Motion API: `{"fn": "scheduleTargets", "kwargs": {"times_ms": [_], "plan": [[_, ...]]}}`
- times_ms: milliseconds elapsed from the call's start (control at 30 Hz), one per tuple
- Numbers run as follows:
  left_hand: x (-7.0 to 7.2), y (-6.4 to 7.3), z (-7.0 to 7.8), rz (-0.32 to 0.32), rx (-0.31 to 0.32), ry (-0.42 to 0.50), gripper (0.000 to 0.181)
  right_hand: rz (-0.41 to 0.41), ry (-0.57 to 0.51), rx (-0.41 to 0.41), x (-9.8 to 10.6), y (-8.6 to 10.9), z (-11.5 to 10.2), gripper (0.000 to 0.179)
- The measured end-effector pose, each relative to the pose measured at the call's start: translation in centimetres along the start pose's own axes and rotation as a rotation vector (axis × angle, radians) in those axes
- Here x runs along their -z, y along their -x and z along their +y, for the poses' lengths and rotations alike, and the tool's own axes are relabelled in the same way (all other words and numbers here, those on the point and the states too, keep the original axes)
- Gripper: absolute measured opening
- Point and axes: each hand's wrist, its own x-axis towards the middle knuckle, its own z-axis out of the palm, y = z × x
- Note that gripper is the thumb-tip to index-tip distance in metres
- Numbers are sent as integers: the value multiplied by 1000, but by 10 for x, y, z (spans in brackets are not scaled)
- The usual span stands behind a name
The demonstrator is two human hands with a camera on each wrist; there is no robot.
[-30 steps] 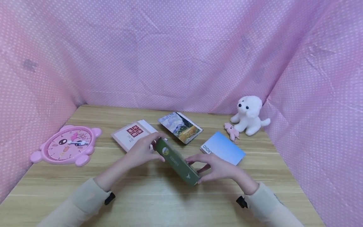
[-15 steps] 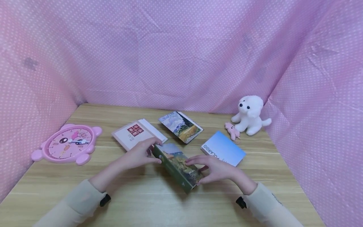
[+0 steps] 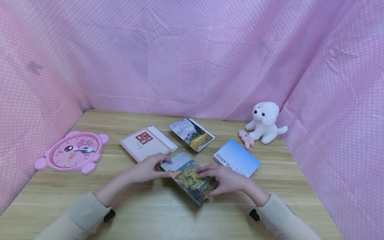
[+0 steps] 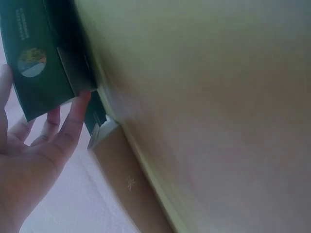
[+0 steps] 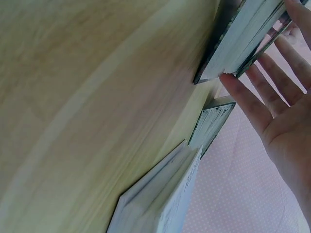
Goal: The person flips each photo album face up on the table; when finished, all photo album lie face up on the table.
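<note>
Between my hands is a thick book (image 3: 190,176) with a painted landscape on its cover and a green spine (image 4: 34,63). It lies cover up, low over the table; I cannot tell whether all of it touches the wood. My left hand (image 3: 147,169) grips its left end, the thumb by the spine edge. At the other end, my right hand (image 3: 229,179) holds it, fingers on the cover and thumb at the near corner. In the right wrist view, the right hand (image 5: 291,116) is beside the page edges (image 5: 243,43).
A pale book with a red square (image 3: 144,145) lies left of the held book. Behind is another painting-covered book (image 3: 192,133); to the right, a blue-white one (image 3: 237,158). A pink toy clock (image 3: 73,151), white plush dog (image 3: 265,121) and small pink plush (image 3: 246,139) lie farther out.
The held book has turned from showing mostly its green spine to lying nearly flat with its painted cover up. Both hands have stayed on it, the left lowering slightly.
</note>
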Motion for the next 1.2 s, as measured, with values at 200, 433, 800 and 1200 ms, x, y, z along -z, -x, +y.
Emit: {"fn": "scheduleTargets", "kwargs": {"times_ms": [200,433,800,1200], "plan": [[-4,3,1,-35,37,-18,47,-5,24,0,-1,-1,0,64],[-6,3,0,-49,17,-110,43,-3,56,11,-8,-7,0,66],[-1,1,-1,-76,28,-175,42,3,71,17,-14,-16,-2,68],[2,7,7,-128,115,-208,42,-42,8,62,-16,-21,-6,63]]}}
